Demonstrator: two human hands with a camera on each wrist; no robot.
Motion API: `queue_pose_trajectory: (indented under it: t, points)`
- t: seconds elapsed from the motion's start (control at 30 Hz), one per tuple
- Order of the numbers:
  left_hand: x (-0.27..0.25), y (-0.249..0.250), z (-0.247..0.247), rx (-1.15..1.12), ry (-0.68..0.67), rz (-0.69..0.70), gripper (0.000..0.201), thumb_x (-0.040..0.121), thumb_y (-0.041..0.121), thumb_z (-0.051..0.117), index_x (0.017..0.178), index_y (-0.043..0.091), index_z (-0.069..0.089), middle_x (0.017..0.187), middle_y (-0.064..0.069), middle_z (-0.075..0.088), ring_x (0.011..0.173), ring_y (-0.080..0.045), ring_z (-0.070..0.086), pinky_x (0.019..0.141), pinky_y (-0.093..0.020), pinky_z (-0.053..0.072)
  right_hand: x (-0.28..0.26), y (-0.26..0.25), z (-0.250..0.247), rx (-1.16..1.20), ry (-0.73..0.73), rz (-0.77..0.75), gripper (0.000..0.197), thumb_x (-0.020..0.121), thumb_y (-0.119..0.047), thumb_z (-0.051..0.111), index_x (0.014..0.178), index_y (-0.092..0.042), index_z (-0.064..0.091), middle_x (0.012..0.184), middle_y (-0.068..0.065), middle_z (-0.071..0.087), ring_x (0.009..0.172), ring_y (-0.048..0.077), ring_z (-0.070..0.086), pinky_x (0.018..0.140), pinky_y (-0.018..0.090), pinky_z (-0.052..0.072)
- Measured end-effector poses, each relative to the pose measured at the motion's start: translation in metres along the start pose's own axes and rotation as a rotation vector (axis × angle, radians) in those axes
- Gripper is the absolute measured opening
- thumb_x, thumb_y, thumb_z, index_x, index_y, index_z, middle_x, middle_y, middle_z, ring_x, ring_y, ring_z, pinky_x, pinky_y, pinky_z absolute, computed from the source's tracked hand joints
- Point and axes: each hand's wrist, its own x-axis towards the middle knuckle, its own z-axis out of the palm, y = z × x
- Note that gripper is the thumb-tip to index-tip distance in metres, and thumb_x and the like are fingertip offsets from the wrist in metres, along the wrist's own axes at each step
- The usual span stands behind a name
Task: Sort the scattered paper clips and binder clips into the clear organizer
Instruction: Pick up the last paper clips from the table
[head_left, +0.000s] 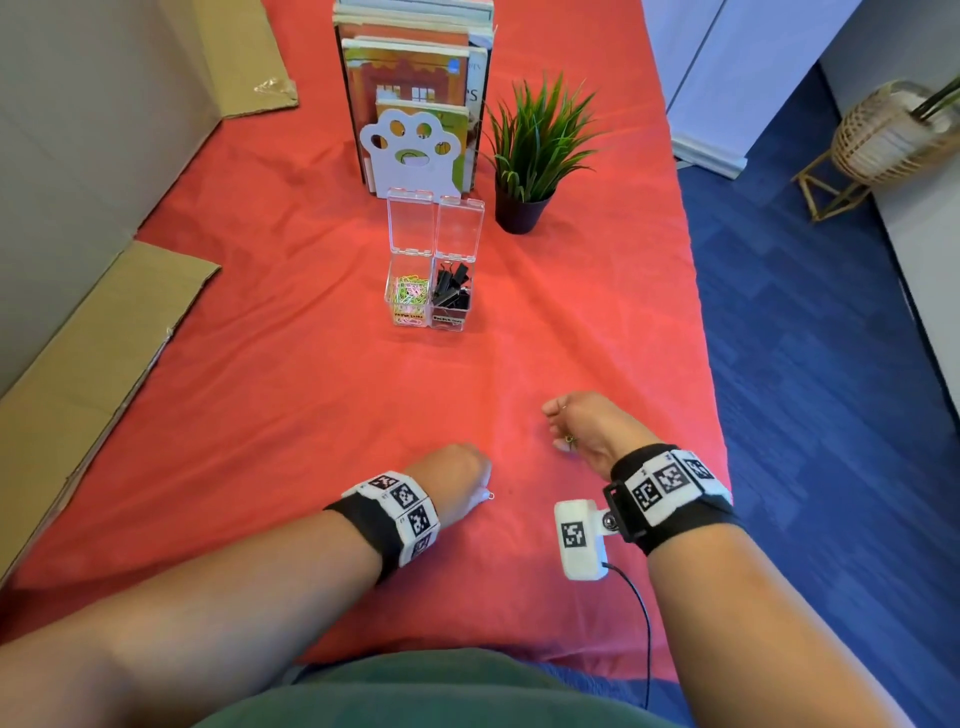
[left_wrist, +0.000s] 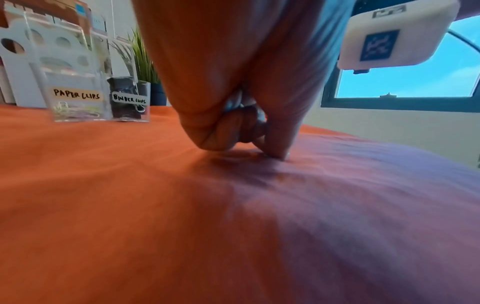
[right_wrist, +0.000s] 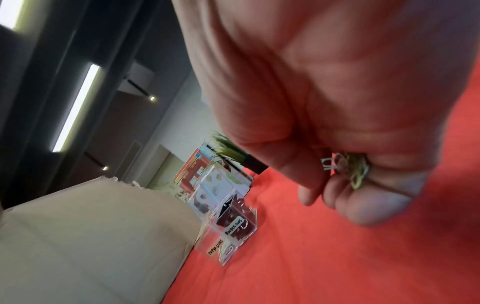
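The clear organizer (head_left: 432, 307) stands mid-table on the red cloth with both lids tipped back. Its left cell, labelled PAPER CLIPS (left_wrist: 77, 96), holds coloured paper clips (head_left: 411, 293); the right cell, labelled BINDER CLIPS (left_wrist: 129, 100), holds black binder clips (head_left: 452, 291). My left hand (head_left: 467, 475) is down on the cloth near the front, fingers curled (left_wrist: 223, 133), pinching a small pale paper clip (head_left: 490, 496) at its tips. My right hand (head_left: 576, 423) hovers just right of it, curled round a bunch of green and white paper clips (right_wrist: 345, 168).
Books behind a white paw-shaped bookend (head_left: 415, 150) and a potted plant (head_left: 524, 156) stand behind the organizer. Cardboard sheets (head_left: 93, 338) lie along the left edge. The table's right edge drops to blue carpet (head_left: 831, 364). A wrist camera (head_left: 579, 538) hangs by my right wrist.
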Motion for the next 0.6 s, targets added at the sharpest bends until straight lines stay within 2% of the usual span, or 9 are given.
queue_pose_trajectory:
  t: [0.07,0.13,0.27,0.37,0.5,0.57,0.6]
  points:
    - [-0.002,0.004,0.002,0.132,-0.013,0.034,0.031,0.095,0.033,0.045,0.108,0.006,0.054,0.115,-0.012,0.057,0.104,-0.031,0.058,0.086,-0.038,0.045,0.003,-0.003,0.004,-0.063,-0.011,-0.001,0.039,0.091,0.009,0.021,0.067,-0.012,0.043,0.066,0.005,0.041,0.054,0.013,0.04,0.033,0.013,0.038]
    - [-0.006,0.006,0.004,0.213,-0.04,0.068,0.034,0.094,0.032,0.046,0.11,0.003,0.051,0.115,-0.014,0.055,0.104,-0.032,0.058,0.086,-0.039,0.044,0.004,-0.012,0.008,-0.106,-0.029,-0.013,0.039,0.091,0.012,0.023,0.067,-0.009,0.045,0.066,0.008,0.043,0.053,0.016,0.044,0.032,0.011,0.039]
    - [-0.017,0.005,0.011,0.243,-0.044,0.124,0.025,0.094,0.02,0.042,0.108,0.001,0.053,0.113,-0.017,0.055,0.103,-0.036,0.057,0.088,-0.044,0.045,0.003,-0.041,0.021,-0.107,-0.063,-0.078,0.036,0.087,0.018,0.031,0.067,-0.008,0.048,0.065,0.01,0.045,0.054,0.017,0.048,0.038,0.016,0.046]
    - [-0.023,-0.003,0.017,0.257,-0.079,0.116,0.024,0.095,0.015,0.039,0.109,0.0,0.052,0.113,-0.019,0.054,0.103,-0.037,0.057,0.088,-0.046,0.046,0.005,-0.063,0.034,-0.117,-0.067,-0.145,0.034,0.085,0.017,0.036,0.068,-0.009,0.05,0.066,0.01,0.047,0.056,0.016,0.05,0.048,0.022,0.048]
    - [-0.034,-0.016,0.016,0.158,-0.065,0.019,0.03,0.097,0.024,0.036,0.11,0.001,0.052,0.115,-0.017,0.054,0.106,-0.035,0.055,0.089,-0.044,0.044,0.008,-0.086,0.055,-0.128,-0.081,-0.216,0.036,0.088,0.014,0.031,0.07,-0.01,0.051,0.071,0.009,0.048,0.058,0.013,0.049,0.057,0.022,0.046]
    - [-0.041,-0.027,0.008,0.024,0.011,-0.046,0.033,0.097,0.029,0.037,0.104,0.004,0.056,0.111,-0.014,0.059,0.104,-0.032,0.057,0.089,-0.04,0.042,0.007,-0.099,0.065,-0.104,-0.083,-0.271,0.036,0.088,0.016,0.03,0.072,-0.008,0.052,0.077,0.01,0.049,0.059,0.013,0.05,0.052,0.017,0.047]
    - [-0.044,-0.035,0.002,-0.086,0.072,-0.081,0.032,0.095,0.033,0.039,0.096,0.009,0.059,0.104,-0.012,0.064,0.099,-0.03,0.059,0.085,-0.037,0.044,0.008,-0.107,0.071,-0.095,-0.07,-0.302,0.035,0.088,0.016,0.029,0.074,-0.006,0.053,0.077,0.01,0.051,0.059,0.013,0.05,0.049,0.015,0.048]
